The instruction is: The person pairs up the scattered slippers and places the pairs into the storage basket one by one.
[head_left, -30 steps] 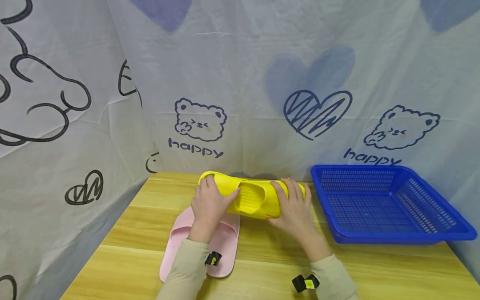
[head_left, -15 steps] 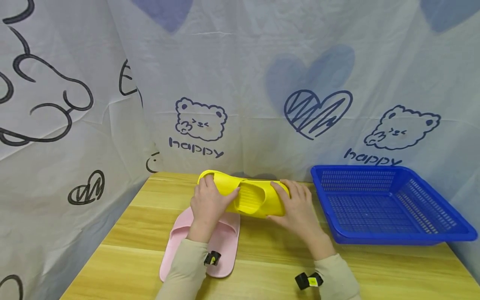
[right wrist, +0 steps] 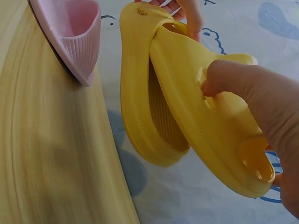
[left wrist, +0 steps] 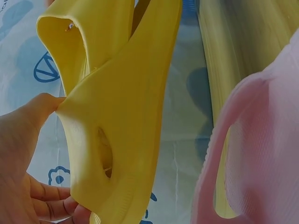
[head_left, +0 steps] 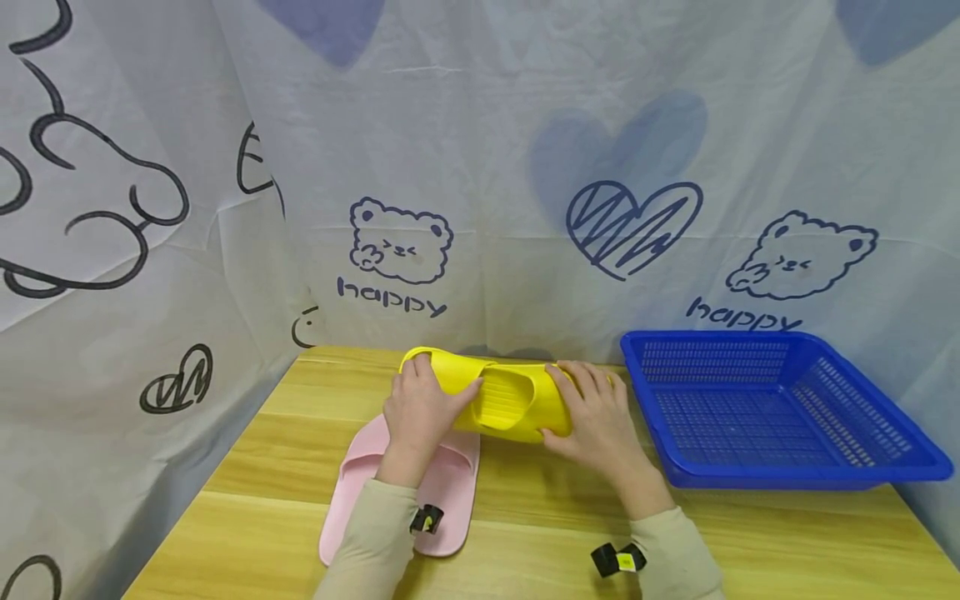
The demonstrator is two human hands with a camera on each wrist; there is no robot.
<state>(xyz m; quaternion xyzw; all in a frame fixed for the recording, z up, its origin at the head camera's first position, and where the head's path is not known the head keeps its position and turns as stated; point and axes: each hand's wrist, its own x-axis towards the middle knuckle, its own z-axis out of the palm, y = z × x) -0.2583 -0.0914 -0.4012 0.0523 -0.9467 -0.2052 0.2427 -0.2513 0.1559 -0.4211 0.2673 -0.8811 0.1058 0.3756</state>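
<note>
Two yellow slippers (head_left: 517, 408) are held together above the table in the head view, sole against sole or overlapping at an angle. My left hand (head_left: 420, 408) grips one end, its fingers hooked in an opening and the thumb on the edge. Around the other end, my right hand (head_left: 600, 417) curls its fingers over the top; its thumb presses at a side hole of the near slipper (right wrist: 205, 107) in the right wrist view. The farther slipper (right wrist: 135, 88) shows behind it. Under my left forearm lie pink slippers (head_left: 450, 492), their middle hidden by the arm.
A blue plastic basket (head_left: 750, 425) stands at the right of the wooden table (head_left: 540, 533). A printed cloth (head_left: 487, 167) hangs behind the table and along its left side.
My right hand has shifted slightly to the right and re-gripped its end of the yellow slippers, covering more of it. My left hand and the pink slippers have hardly moved.
</note>
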